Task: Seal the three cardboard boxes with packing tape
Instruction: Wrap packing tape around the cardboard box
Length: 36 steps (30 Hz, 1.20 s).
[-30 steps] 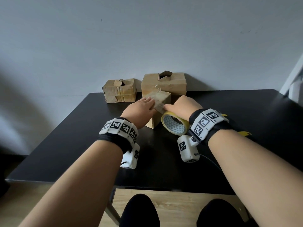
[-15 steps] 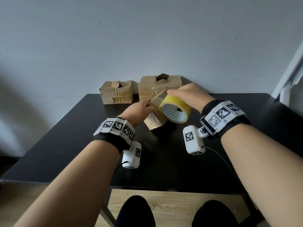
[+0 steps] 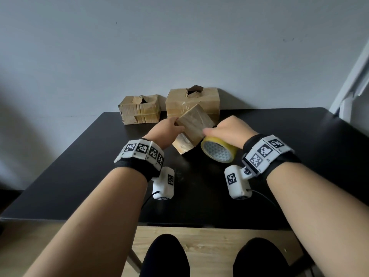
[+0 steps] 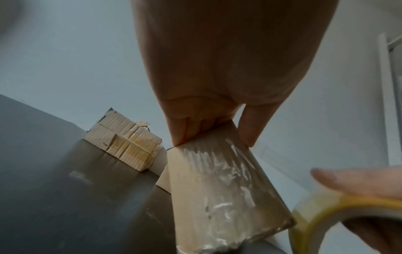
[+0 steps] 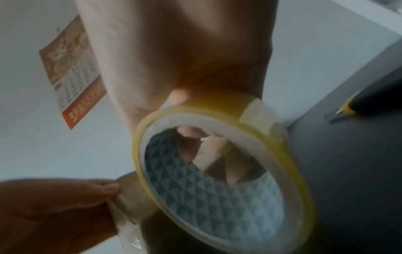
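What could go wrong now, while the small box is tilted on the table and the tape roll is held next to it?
1. The small box stands on one lower edge, held only at its top corner by the left hand; it may slip or turn.
2. The tape on it already looks wrinkled in the left wrist view; more wrapping may crease again.
3. The right hand holds the tape roll close to the table; loose tape might stick there.

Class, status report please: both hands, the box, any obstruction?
Left hand grips small box, tilted on table. Right hand holds tape roll beside it. Nothing obstructing.
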Tool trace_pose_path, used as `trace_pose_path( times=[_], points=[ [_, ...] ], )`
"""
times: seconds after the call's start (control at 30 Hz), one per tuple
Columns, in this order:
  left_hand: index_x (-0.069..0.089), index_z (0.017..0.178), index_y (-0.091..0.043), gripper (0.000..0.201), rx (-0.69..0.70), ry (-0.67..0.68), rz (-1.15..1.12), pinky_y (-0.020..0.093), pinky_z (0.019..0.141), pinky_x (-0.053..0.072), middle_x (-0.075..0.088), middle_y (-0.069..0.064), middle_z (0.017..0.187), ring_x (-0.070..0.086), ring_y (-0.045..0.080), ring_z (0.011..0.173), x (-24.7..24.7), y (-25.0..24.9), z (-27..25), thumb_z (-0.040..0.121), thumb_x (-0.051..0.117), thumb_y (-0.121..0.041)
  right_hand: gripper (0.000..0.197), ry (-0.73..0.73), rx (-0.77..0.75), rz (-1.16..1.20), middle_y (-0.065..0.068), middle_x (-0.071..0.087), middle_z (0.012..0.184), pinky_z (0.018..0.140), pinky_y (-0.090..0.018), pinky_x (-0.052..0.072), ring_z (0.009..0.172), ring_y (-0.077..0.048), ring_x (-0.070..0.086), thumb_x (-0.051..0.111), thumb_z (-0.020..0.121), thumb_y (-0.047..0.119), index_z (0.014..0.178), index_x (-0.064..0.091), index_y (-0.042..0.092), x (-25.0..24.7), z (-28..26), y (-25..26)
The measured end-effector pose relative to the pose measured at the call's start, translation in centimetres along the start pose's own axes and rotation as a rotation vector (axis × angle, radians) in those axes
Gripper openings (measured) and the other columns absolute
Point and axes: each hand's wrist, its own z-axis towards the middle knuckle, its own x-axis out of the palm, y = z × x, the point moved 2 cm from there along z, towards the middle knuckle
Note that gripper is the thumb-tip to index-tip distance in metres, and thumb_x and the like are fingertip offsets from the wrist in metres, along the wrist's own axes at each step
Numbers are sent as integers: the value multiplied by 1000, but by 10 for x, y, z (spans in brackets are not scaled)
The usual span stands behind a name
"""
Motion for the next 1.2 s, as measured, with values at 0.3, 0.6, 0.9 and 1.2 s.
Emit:
trace_pose_path(
  times=[0.3,0.6,0.9,1.2],
  points=[
    [60,110,-11,19,-100,-48,-127,19,62,35,59,-2,92,53,11,81,-3,13,6,99,48,-21,42,-3,43,36,0,51,55,56,-30,38,58,-21,54,68,79,39,52,48,15,9,10,6],
    [60,88,-13,15,-176,-30,-285,37,80,43,60,3,83,54,17,78,-5,35,11,97,49,-19,30,11,72,-48,-3,62,74,55,-28,38,67,-23,62,68,74,42,73,58,15,21,28,29],
    [41,143,-16,50,55,-43,280,33,118,11,17,-1,160,11,17,148,-3,17,8,97,31,2,29,21,62,26,-3,66,81,56,-28,40,72,-22,64,66,78,42,83,64,13,34,32,32],
    [38,145,-20,43,69,-26,338,35,112,22,37,5,148,29,26,137,0,20,8,104,26,-21,30,44,32,35,-1,63,72,56,-28,40,67,-20,61,66,81,42,71,62,14,32,32,29]
  ],
)
